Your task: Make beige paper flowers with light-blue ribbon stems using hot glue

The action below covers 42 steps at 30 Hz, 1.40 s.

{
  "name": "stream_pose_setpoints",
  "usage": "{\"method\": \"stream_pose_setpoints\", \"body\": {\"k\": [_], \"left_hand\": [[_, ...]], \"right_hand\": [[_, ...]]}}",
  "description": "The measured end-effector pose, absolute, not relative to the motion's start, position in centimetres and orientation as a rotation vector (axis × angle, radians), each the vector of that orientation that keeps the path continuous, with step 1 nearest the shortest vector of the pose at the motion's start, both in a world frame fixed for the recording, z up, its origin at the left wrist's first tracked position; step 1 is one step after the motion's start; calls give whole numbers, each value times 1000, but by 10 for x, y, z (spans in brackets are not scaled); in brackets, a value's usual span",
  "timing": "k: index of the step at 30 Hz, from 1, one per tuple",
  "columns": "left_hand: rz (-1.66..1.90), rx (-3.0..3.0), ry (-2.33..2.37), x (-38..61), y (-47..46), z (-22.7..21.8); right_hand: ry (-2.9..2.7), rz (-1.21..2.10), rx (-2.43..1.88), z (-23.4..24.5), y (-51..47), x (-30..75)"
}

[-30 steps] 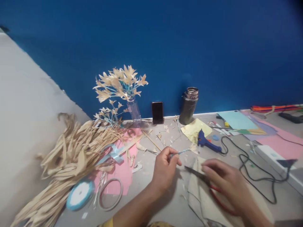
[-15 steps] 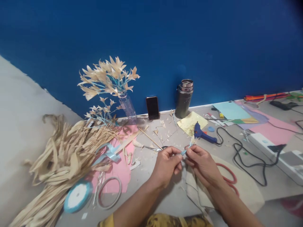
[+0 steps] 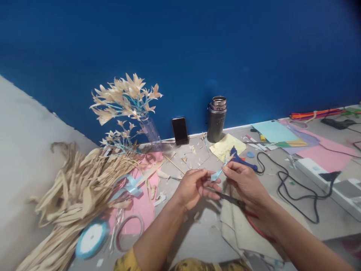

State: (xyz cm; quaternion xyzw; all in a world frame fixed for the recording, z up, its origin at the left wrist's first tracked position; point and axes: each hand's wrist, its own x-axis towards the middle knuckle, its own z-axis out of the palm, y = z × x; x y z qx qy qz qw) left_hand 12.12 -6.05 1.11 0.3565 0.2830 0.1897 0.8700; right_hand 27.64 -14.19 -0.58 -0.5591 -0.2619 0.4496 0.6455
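My right hand [image 3: 244, 181] pinches a thin stem wrapped in light blue ribbon [image 3: 218, 173], its loose ribbon end hanging down to the left. My left hand [image 3: 194, 187] is just beside it, fingers curled and pinched near the lower end of that stem. Both hands hover over beige paper sheets [image 3: 242, 229] on which red-handled scissors [image 3: 239, 206] lie, their blades under my hands. A blue glue gun [image 3: 241, 160] rests right behind my right hand.
A pile of dried beige leaves [image 3: 70, 195] fills the left. A vase of paper flowers [image 3: 126, 101], a phone [image 3: 180, 130] and a metal flask [image 3: 216, 118] stand by the blue wall. Ribbon spool [image 3: 91, 238], tape ring [image 3: 130, 231], pink paper [image 3: 143, 199], black cable [image 3: 299, 188], power strip [image 3: 332, 184].
One second ago my right hand lay on the scissors; it came up to join the left at the ribbon stem. Now the hands have drawn slightly apart, the ribbon end hanging free.
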Motion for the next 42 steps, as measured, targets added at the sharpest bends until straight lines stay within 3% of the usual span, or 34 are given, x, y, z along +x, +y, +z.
{"method": "stream_pose_setpoints", "body": {"k": [10,13,16,18,20,26,36,42], "left_hand": [[506,1007,783,145,-64,-3],[557,1061,823,157,-52,-7],[619,1052,840,171,-32,-9],[618,1030,830,184,-17,-11],[598,1025,824,197,-3,-15],[545,1028,865,228,25,-40],[539,999,889,233,24,-72],[576,986,884,234,25,-77]], "right_hand": [[-683,932,-1293,-19,-137,287],[-937,848,-1462,-20,-134,314],[-1373,498,-1881,-22,-133,356],[-1456,158,-2226,-29,-133,382],[-1523,20,-2400,-39,-134,398],[-1712,37,-2359,-61,-137,402],[-1549,146,-2155,-68,-140,424],[-998,612,-1739,-55,-151,435]]}}
